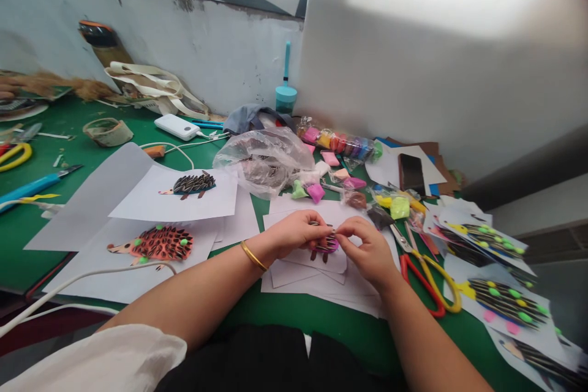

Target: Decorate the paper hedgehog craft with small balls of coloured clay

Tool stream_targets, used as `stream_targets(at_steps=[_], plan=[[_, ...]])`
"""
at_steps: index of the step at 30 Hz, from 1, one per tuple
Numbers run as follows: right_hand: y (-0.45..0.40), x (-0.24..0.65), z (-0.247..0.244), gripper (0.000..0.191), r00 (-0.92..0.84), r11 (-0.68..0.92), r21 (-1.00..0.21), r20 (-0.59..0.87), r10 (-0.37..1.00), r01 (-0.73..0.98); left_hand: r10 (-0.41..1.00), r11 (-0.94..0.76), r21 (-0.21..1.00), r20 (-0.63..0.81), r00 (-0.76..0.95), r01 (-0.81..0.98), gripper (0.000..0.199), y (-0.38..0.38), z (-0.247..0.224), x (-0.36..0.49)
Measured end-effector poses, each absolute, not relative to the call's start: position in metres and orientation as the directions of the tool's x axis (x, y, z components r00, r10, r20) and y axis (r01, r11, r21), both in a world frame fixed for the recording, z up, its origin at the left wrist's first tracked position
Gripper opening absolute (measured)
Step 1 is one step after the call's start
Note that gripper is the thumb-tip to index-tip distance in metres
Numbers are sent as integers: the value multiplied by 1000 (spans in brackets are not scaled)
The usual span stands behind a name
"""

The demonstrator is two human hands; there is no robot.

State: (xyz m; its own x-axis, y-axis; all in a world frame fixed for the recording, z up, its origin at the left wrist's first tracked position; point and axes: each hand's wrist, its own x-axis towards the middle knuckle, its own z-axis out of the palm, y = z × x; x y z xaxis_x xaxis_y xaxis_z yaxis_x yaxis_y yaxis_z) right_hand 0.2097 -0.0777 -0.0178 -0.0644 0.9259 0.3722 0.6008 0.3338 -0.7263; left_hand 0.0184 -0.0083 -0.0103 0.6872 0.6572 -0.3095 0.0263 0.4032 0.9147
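**Close quarters around the purple hedgehog [328, 247]**

With the hedgehog as dial centre, the paper stack [298, 278] beneath it ends at 6 o'clock, where a strip of green surface [257, 310] shows before the person's dark clothing [271, 358]. Scissors [403, 241] lie at 3 o'clock, just beside the right forearm [425, 331], narrowing that side. Small wrapped packets [315, 192] crowd 12; a clear plastic bag [264, 162] sits at 11; a red hedgehog [168, 245] on paper lies at 9.

The left grip [296, 234] sits at 9, thumb and forefinger pressed together over the hedgehog's upper part. The right grip [370, 252], at 3, has its fingertips pinched together beside the hedgehog's right end. Anything between either pair is too small to tell.
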Motion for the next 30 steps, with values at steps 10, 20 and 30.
stream_targets(at_steps=[10,20,30], plan=[[-71,246,-26,12,-177,260,-640,193,965,723,740,541,826,-377,558,-159,25,0,-3,16],[-71,234,-34,13,-207,282,-539,197,958,793,736,573,796,-394,550,-197,22,3,-6,17],[-73,229,-31,13,-245,307,-429,193,950,850,710,631,743,-438,551,-224,11,5,-6,17]])
